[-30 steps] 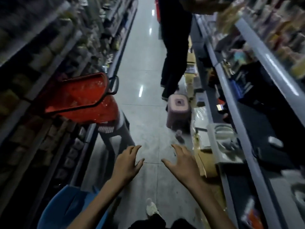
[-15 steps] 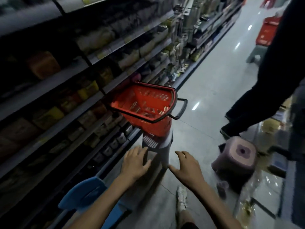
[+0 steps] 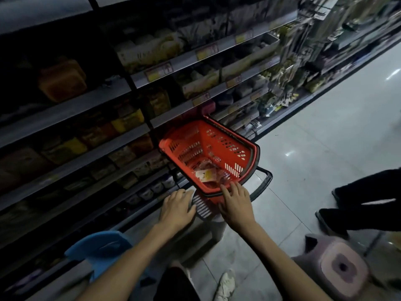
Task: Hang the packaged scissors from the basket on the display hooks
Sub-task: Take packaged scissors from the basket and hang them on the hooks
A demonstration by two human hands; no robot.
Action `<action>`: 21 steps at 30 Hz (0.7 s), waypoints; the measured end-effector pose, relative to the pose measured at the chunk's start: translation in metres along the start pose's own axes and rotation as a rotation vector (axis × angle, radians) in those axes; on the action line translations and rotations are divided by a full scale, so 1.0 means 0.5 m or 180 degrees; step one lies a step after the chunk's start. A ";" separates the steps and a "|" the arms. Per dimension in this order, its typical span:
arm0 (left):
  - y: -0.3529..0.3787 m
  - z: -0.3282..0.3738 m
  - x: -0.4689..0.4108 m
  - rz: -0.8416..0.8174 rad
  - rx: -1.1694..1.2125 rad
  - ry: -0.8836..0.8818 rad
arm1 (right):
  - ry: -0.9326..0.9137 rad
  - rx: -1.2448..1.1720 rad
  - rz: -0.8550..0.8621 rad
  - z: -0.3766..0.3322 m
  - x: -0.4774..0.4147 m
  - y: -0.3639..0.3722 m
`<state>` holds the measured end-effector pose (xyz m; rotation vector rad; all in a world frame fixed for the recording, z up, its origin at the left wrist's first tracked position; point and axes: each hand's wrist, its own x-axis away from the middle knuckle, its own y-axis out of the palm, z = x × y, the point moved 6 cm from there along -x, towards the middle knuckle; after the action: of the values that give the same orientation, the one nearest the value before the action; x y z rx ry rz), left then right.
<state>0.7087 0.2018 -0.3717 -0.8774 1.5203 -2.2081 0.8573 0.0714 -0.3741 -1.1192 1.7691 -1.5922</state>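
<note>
Shelving (image 3: 152, 118) fills your whole left side, dim and packed with boxed goods, and runs away up the aisle. Pale glossy floor (image 3: 325, 148) opens wide on your right. That is your free room, though another person's dark legs (image 3: 364, 205) stand at its right edge.

Straight ahead sits the red basket (image 3: 186, 135), tipped so its open mouth faces you. It rests on a grey slotted stand (image 3: 201, 206) hard against the shelf edge. Its black handle (image 3: 263, 183) hangs out on the floor side. A blue seat (image 3: 97, 248) is low on your left, just beside the bottom shelf. A pink stool (image 3: 340, 266) is low on your right, well apart from the basket.

Your right hand (image 3: 235, 203) is spread flat, with the fingertips at the basket's near rim, and it grips nothing. Your left hand (image 3: 176, 208) is loosely spread beside the stand's top and holds nothing. Whether it touches the stand you cannot tell.

The packaged scissors (image 3: 209, 174) lie in the basket's near bottom corner, just beyond your right fingertips. They show as clear, shiny wrap over a white and yellow card. The blades inside are too blurred to make out.
</note>
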 end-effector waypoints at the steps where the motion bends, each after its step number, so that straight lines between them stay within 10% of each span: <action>1: 0.004 -0.003 -0.028 -0.0029 -0.0021 0.0013 | 0.0018 0.0095 -0.0104 0.007 -0.026 0.011; 13: 0.081 -0.086 -0.331 -0.0662 -0.0578 0.0866 | -0.0242 0.0347 -0.0441 0.060 -0.166 0.101; 21: 0.092 -0.083 -0.423 -0.0765 -0.0763 0.1576 | -0.0251 0.0188 -0.1728 0.061 -0.328 0.174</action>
<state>0.8390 0.3353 -0.4886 -0.6293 2.0292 -2.5924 0.9488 0.1886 -0.4891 -1.7085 1.4255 -1.8495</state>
